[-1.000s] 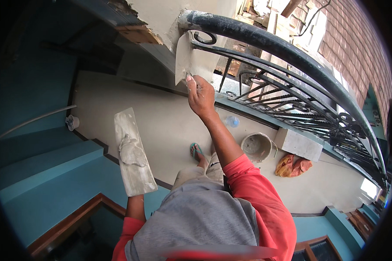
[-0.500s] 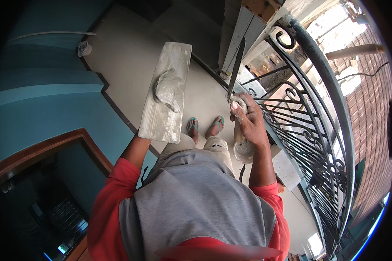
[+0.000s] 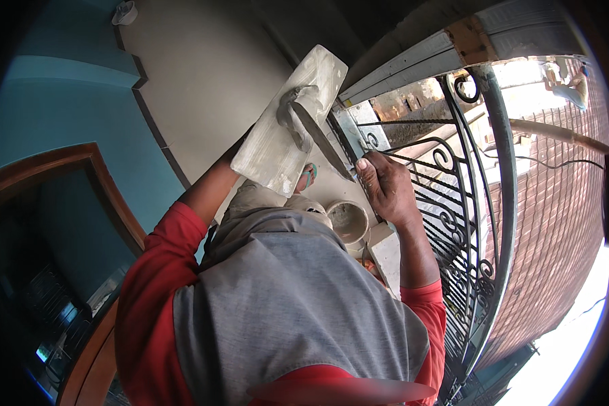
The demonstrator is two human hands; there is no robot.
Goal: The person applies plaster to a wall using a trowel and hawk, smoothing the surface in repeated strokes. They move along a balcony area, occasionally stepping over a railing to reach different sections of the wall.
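A long pale rectangular hawk board is held up in front of me, tilted toward the far right. My left forearm runs beneath it; the board hides my left hand, which supports it from below. Grey wet plaster lies heaped on its far half. My right hand is closed around the handle of a trowel, its thumb on top. The trowel's long narrow blade reaches left over the board, and its tip meets the plaster.
A plaster-smeared bucket stands on the floor below my right hand. Along my right runs a black iron railing with scrolls and a thick handrail. A teal wall and wooden door frame are at left. Another person is far off at right.
The board has turned clockwise and shifted right. The trowel blade, upright beside the railing before, has swung left onto the plaster. My view has turned toward the railing, and the bucket shows more fully.
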